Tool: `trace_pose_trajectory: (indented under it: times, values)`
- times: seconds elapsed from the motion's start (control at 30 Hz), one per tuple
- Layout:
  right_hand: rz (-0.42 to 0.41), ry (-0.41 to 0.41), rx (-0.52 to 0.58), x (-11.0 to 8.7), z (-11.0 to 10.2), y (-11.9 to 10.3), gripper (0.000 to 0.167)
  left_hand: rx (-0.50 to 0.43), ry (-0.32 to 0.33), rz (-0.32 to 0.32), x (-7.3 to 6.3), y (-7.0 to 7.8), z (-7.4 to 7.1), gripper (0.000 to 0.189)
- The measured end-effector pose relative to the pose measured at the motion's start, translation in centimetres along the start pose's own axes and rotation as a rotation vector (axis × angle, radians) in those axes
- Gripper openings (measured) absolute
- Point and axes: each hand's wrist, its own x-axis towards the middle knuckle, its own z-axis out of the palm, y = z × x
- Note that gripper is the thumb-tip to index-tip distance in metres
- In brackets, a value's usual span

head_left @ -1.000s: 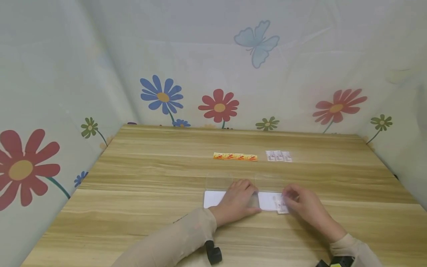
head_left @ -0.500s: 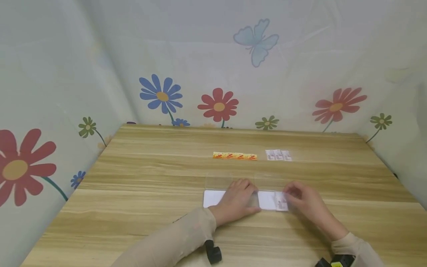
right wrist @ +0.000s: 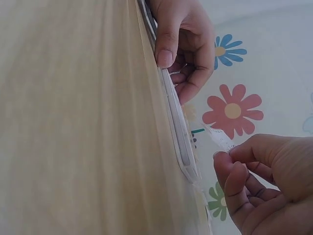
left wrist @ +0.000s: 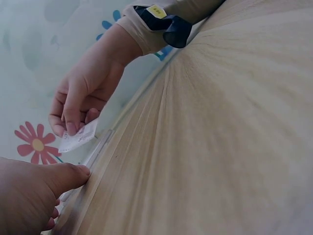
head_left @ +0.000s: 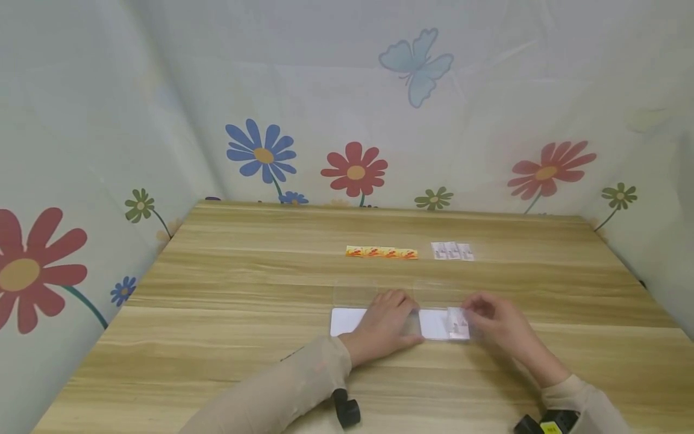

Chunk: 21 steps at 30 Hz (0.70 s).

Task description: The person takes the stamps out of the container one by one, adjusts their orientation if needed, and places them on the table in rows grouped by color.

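Note:
My left hand [head_left: 384, 321] straddles a shallow clear plastic case [right wrist: 179, 142], thumb at its near edge and fingers curled at the far side. White flat inserts [head_left: 432, 324] show in it on either side of that hand; the hand hides the middle. Transparent flaps [head_left: 355, 294] lie folded out behind it. Between thumb and fingertips my right hand [head_left: 501, 322] pinches a small white printed packet [left wrist: 78, 137] by its right edge. In both wrist views the packet is tilted just above the case; from the head it overlaps the right end.
Farther back on the wooden table [head_left: 244, 271] lies a row of several yellow-and-orange packets [head_left: 382, 252]. To its right are three pale printed packets [head_left: 452, 251], slightly overlapping. A flowered curtain [head_left: 303, 78] encloses the back and sides.
The right hand has shifted the packet slightly away from the body, so its near edge no longer sticks out past the case. The left hand stays in place.

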Motion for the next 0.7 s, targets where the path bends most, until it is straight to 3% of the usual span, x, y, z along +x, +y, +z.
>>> trace_pose_trajectory:
  times: [0.43,0.7]
  values:
    - [-0.05,0.0,0.047,0.2,-0.8,0.4,0.011,-0.001,-0.014,-0.012,-0.1,0.1,-0.2,0.049]
    - [-0.006,-0.03,0.067,0.7,-1.8,0.2,0.016,-0.006,-0.029,-0.024,0.0,0.2,-0.1,0.048]
